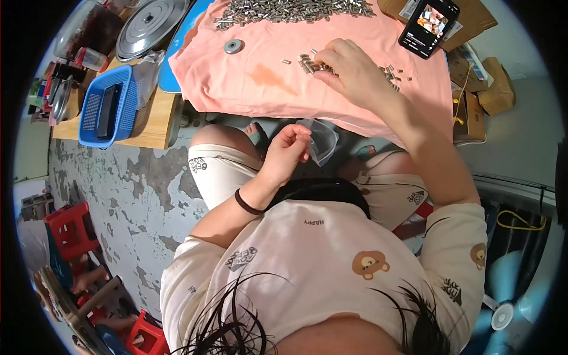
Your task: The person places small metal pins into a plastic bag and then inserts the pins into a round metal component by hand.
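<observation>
My left hand (288, 148) pinches the rim of a small clear plastic bag (322, 142), held just below the table's front edge above my lap. On the pink cloth (260, 77) that covers the table, my right hand (349, 68) rests with its fingers curled over a small cluster of little silver metal pieces (307, 64). A much larger heap of the same metal pieces (290, 10) lies along the cloth's far edge. A round metal disc (233, 46) sits alone on the cloth to the left.
A black phone (429, 25) with a lit screen leans on cardboard boxes (473, 18) at the far right. A blue basket (106, 106) and a metal lid (151, 26) sit on a wooden bench to the left. Red stools (71, 228) stand on the floor; a fan (503, 296) is at lower right.
</observation>
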The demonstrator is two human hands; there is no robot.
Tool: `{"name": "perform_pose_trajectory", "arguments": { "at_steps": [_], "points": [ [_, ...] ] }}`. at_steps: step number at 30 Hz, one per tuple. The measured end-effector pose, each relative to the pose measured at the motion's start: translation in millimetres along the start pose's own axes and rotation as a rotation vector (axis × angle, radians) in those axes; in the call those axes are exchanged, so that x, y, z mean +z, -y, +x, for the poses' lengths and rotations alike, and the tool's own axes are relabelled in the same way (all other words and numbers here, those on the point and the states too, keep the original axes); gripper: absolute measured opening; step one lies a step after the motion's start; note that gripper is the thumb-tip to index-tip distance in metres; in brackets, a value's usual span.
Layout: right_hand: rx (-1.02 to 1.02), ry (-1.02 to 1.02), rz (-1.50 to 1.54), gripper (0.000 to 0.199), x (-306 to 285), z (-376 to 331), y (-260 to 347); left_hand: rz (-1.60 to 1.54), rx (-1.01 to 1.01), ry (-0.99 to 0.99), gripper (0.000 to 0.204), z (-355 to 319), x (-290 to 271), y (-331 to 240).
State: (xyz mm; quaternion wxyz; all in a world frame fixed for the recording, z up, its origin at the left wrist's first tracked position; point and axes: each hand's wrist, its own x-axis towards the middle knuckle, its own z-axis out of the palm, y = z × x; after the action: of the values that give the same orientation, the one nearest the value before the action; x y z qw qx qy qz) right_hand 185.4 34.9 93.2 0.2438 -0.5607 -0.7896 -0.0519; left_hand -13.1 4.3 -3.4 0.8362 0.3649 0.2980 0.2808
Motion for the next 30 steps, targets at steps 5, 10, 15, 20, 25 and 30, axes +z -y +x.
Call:
{"name": "perform_pose_trajectory", "arguments": {
  "at_steps": [5, 10, 15, 20, 25, 30],
  "points": [
    [0.011, 0.101, -0.037, 0.024, 3, 0, -2, -0.005, 0.000, 0.030, 0.005, 0, 1, -1],
    [0.035, 0.136, -0.042, 0.023, 1, -1, 0, -0.009, -0.005, 0.056, 0.004, -2, 2, -3],
    [0.035, 0.061, -0.036, 0.019, 4, -3, 1, -0.015, -0.015, 0.025, 0.005, -5, 6, -6],
    [0.084, 0.037, -0.036, 0.020, 3, -1, 1, 0.010, 0.007, 0.034, 0.005, -6, 7, -6],
    [0.218, 0.041, 0.046, 0.023, -14, 11, -2, -0.007, 0.009, 0.048, 0.004, -7, 4, -4],
    [0.325, -0.086, 0.135, 0.023, -26, 8, -20, 0.014, -0.031, 0.045, 0.004, -7, 12, -5]
  ]
}}
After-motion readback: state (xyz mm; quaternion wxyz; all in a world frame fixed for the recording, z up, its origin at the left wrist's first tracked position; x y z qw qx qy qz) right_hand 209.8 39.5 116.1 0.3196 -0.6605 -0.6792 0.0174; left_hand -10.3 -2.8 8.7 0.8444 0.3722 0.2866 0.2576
